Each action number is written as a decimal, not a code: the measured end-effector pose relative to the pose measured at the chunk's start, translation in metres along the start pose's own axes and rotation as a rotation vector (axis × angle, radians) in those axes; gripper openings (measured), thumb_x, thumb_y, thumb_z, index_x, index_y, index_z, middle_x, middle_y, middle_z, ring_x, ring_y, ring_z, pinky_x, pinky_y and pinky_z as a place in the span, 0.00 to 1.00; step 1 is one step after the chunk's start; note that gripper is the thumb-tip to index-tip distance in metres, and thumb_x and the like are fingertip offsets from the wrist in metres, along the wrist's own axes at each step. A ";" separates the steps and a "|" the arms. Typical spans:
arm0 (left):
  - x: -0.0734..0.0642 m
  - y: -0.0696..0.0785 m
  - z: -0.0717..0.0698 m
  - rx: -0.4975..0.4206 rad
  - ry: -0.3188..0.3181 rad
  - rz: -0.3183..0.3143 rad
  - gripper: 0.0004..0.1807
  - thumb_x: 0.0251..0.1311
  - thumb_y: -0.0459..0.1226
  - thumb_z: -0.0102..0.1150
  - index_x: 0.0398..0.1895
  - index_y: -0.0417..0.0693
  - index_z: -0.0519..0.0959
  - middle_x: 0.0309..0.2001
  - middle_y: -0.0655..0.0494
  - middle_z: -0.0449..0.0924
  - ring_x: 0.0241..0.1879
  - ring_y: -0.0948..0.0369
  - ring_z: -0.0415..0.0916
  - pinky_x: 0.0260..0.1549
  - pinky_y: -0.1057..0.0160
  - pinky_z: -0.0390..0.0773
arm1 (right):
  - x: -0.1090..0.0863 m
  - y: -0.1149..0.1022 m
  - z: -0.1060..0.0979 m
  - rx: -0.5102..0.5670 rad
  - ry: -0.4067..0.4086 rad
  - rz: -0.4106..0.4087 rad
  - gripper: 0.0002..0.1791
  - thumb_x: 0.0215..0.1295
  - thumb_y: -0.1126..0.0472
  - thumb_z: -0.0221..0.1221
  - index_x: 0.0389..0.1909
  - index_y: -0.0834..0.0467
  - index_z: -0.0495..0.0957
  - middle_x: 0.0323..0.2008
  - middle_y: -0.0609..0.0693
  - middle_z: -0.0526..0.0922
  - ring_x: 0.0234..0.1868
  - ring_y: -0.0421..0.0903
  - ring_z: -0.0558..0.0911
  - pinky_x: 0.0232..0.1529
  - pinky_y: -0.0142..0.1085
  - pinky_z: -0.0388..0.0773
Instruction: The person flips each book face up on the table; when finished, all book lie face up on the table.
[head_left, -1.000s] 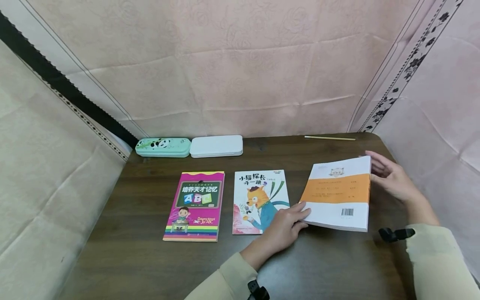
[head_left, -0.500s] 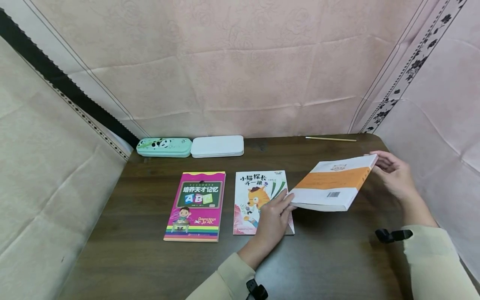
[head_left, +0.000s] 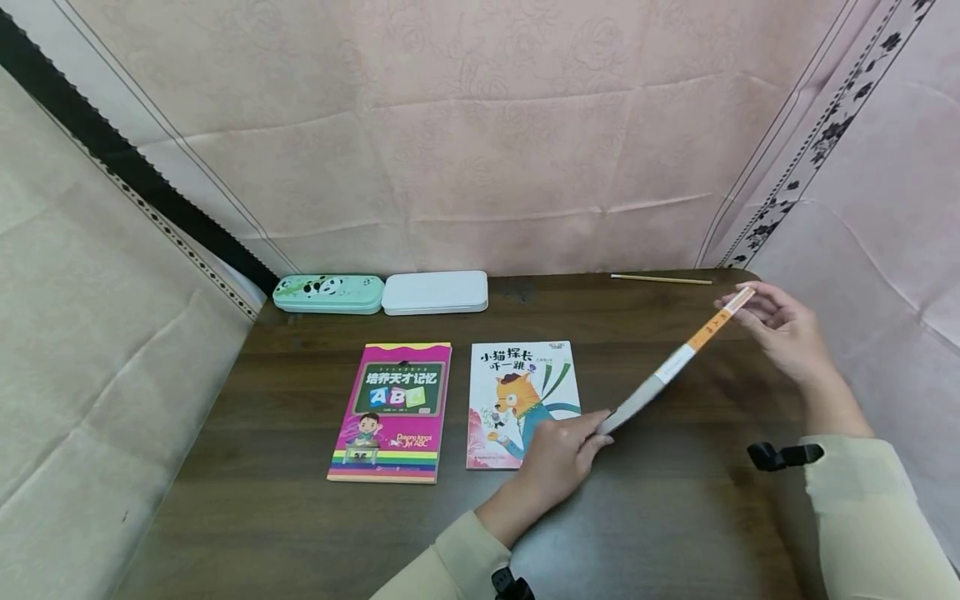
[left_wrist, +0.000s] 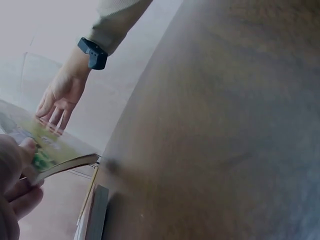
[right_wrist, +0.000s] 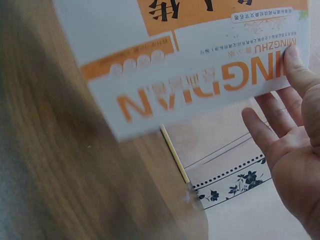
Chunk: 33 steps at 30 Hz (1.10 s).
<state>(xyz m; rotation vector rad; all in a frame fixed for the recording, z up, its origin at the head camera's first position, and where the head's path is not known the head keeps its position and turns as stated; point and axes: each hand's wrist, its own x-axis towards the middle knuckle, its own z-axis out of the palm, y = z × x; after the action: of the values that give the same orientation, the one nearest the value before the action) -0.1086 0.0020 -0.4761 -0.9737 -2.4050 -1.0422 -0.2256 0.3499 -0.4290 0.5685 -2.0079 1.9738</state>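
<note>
A white book with an orange band (head_left: 678, 360) is held up on edge over the right side of the table, its narrow spine facing the head camera. My left hand (head_left: 558, 454) pinches its lower left end. At the upper right end my right hand (head_left: 780, 329) grips it, with the thumb (right_wrist: 299, 70) on the white cover lettered in orange (right_wrist: 200, 90). In the left wrist view, the left fingers (left_wrist: 25, 197) pinch the blurred book (left_wrist: 55, 150) by a corner. Beside the left hand lies a book with an orange cat (head_left: 521, 400) on its cover.
A pink book (head_left: 390, 412) lies left of the cat book on the dark wooden table (head_left: 247, 467). Along the back edge are a green panda pencil case (head_left: 327, 295), a white case (head_left: 435, 293) and a thin stick (head_left: 660, 278). Pale cloth (head_left: 480, 150) hangs behind.
The white and orange book has turned from its back cover facing up to standing on edge, spine up. Both hands have kept hold of it; the left hand moved left, then back right.
</note>
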 end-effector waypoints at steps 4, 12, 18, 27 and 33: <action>0.000 0.003 0.002 -0.057 -0.029 -0.034 0.15 0.60 0.35 0.72 0.50 0.42 0.85 0.39 0.52 0.89 0.35 0.67 0.85 0.33 0.76 0.80 | 0.002 -0.003 0.004 -0.120 0.029 0.069 0.24 0.66 0.80 0.57 0.58 0.57 0.80 0.42 0.40 0.87 0.40 0.33 0.85 0.39 0.23 0.81; 0.002 0.007 0.005 -0.438 -0.063 -0.290 0.15 0.54 0.34 0.76 0.44 0.41 0.85 0.37 0.51 0.89 0.35 0.73 0.84 0.34 0.77 0.81 | 0.010 0.002 0.016 -0.404 -0.056 0.186 0.22 0.71 0.68 0.61 0.65 0.62 0.76 0.40 0.29 0.83 0.37 0.30 0.83 0.33 0.23 0.80; 0.003 0.004 0.002 -0.687 0.005 -0.534 0.12 0.52 0.31 0.77 0.39 0.40 0.86 0.34 0.52 0.89 0.32 0.68 0.86 0.27 0.68 0.84 | 0.010 0.013 0.028 -0.541 -0.175 0.279 0.26 0.73 0.60 0.61 0.68 0.67 0.71 0.42 0.47 0.86 0.32 0.36 0.82 0.27 0.32 0.81; 0.001 -0.009 -0.002 -0.651 0.095 -0.644 0.41 0.46 0.29 0.80 0.68 0.37 0.73 0.45 0.45 0.86 0.36 0.63 0.87 0.33 0.69 0.84 | 0.009 0.036 0.050 -0.659 -0.269 0.379 0.33 0.76 0.48 0.55 0.74 0.63 0.65 0.52 0.66 0.79 0.35 0.44 0.80 0.32 0.32 0.79; -0.002 -0.021 -0.005 -0.379 0.019 -0.595 0.26 0.48 0.31 0.79 0.54 0.37 0.84 0.41 0.46 0.88 0.33 0.66 0.86 0.32 0.72 0.83 | 0.001 0.049 0.060 -0.689 -0.374 0.470 0.33 0.76 0.46 0.55 0.76 0.55 0.64 0.63 0.65 0.74 0.45 0.55 0.82 0.43 0.44 0.81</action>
<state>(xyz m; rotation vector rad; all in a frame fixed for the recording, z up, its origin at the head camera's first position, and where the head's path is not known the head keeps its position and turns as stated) -0.1221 -0.0129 -0.4843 -0.3258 -2.5952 -1.7456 -0.2437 0.2902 -0.4743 0.3248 -3.0663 1.2559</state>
